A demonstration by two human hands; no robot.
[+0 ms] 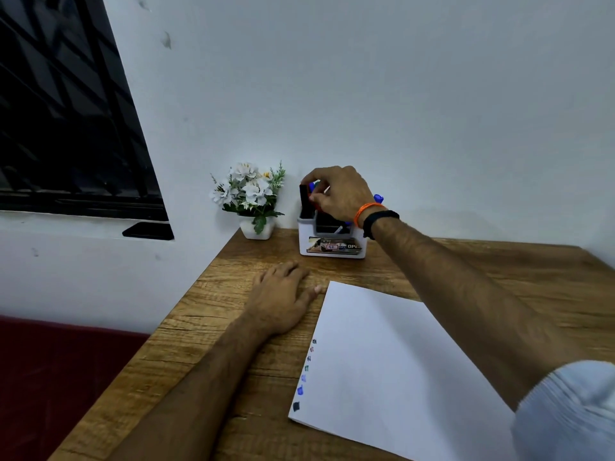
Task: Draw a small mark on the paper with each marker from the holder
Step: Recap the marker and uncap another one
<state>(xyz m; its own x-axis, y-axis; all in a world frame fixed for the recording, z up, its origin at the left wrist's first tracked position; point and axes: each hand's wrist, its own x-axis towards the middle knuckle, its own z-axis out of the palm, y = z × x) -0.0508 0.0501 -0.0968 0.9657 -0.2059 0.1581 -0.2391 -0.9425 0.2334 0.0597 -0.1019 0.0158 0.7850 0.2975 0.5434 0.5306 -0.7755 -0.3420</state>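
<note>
Right hand (342,193), grip curled round a red marker (312,198) standing upright in the holder (329,242) at the bench's (233,314) far edge, beyond the paper (392,361); left hand (283,296) farther off, flat, grasping nothing.

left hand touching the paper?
Apart. The head view shows the left hand flat on the table, with a strip of bare wood between its fingertips and the paper.

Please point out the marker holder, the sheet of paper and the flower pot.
marker holder (332,252): head view, its white front wall.
sheet of paper (399,361): head view, bare middle.
flower pot (250,230): head view, white front.
</note>
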